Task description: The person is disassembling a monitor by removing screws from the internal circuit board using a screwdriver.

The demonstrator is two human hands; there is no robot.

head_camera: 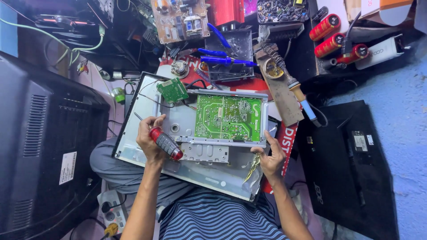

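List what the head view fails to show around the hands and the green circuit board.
- Screwdriver tip: hidden under the left hand.
- Underside of the green circuit board: faces the metal chassis.
- Board parts: too small to identify.
- Right hand fingers: partly tucked behind the frame edge.
- Black monitor casing: cut off by the bottom edge.

Two green circuit boards (228, 118) (172, 90), three red cylindrical capacitors (325, 27) (329, 45) (356, 54), one soldering iron (300, 96) and one red-handled screwdriver (166, 143) are counted.
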